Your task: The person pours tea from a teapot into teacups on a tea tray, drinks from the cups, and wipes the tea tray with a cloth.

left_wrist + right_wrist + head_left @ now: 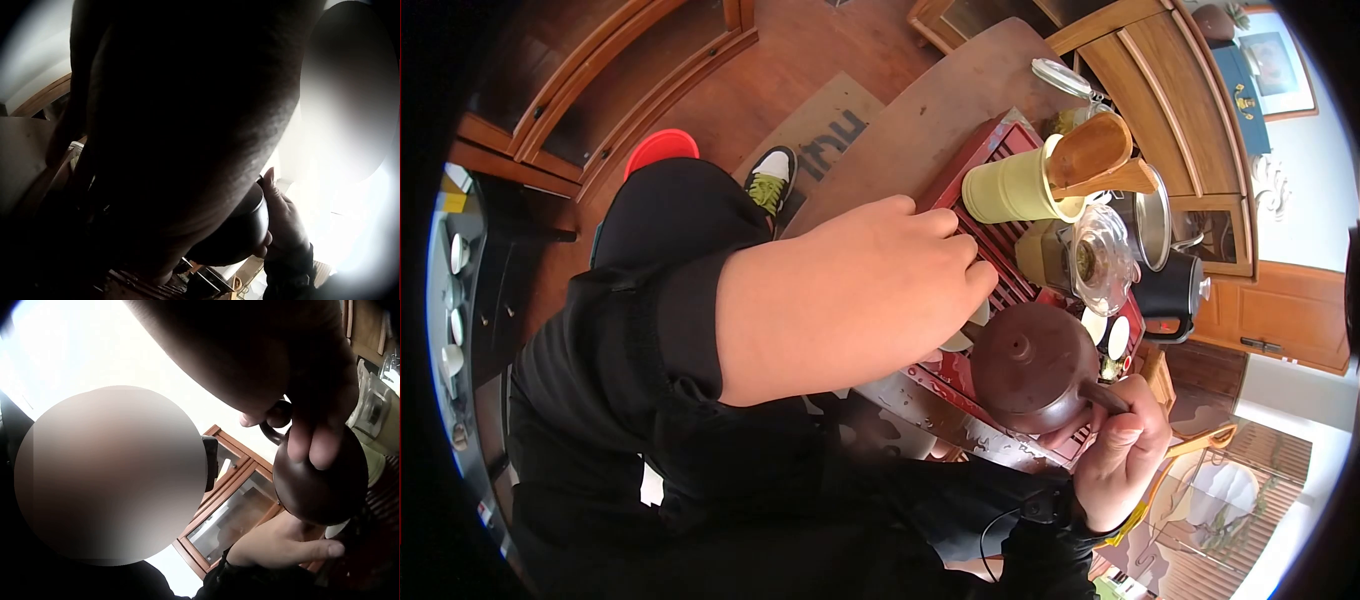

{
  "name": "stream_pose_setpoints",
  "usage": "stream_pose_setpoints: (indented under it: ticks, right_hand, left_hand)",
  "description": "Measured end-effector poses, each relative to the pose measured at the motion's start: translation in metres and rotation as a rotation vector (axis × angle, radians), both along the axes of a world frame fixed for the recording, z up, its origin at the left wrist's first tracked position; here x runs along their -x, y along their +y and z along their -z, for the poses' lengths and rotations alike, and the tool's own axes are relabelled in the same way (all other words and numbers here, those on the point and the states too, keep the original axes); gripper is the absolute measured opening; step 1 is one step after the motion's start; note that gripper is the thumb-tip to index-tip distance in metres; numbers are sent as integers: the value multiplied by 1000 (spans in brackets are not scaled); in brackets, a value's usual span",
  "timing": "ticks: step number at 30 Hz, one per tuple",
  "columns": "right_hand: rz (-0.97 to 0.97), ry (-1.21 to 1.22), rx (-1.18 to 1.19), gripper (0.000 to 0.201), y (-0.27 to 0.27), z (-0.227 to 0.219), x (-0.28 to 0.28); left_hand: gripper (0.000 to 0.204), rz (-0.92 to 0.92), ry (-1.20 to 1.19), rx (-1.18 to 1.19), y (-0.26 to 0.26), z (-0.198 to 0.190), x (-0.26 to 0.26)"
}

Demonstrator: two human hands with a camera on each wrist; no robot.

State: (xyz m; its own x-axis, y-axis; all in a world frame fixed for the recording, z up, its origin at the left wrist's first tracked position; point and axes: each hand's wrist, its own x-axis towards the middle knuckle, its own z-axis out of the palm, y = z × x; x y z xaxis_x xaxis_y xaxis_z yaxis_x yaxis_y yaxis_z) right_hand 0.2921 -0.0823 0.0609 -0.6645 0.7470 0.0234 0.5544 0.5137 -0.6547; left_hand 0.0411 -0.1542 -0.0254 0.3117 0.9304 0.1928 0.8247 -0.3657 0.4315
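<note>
A dark brown teapot is held in the air by its handle, gripped by the right hand. In the right wrist view, two fingers of the right hand lie against the teapot's body. The left hand is palm down beside the pot's spout, its knuckles bent and its fingertips hidden. Its thumb stretches out beneath the teapot in the right wrist view, near a pale cup. What the left hand holds, if anything, cannot be made out. In the left wrist view the teapot is partly covered by the dark near hand.
Beyond the left hand, a red slatted tray bears a pale green holder with wooden scoops, a glass lidded jar and small white cups. A black kettle stands behind them. Water drops lie along the tray's near edge.
</note>
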Motion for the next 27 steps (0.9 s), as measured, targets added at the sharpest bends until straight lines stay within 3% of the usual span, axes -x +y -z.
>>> stream_pose_setpoints:
  ticks: [18,27]
  right_hand:
    - [44,21,4,72,-3,6,4]
    - [24,28,-168,67,-6,8,9]
  left_hand:
    - [45,11,10,23,-1,-2,1]
    - [52,15,17,39,-1,-3,2]
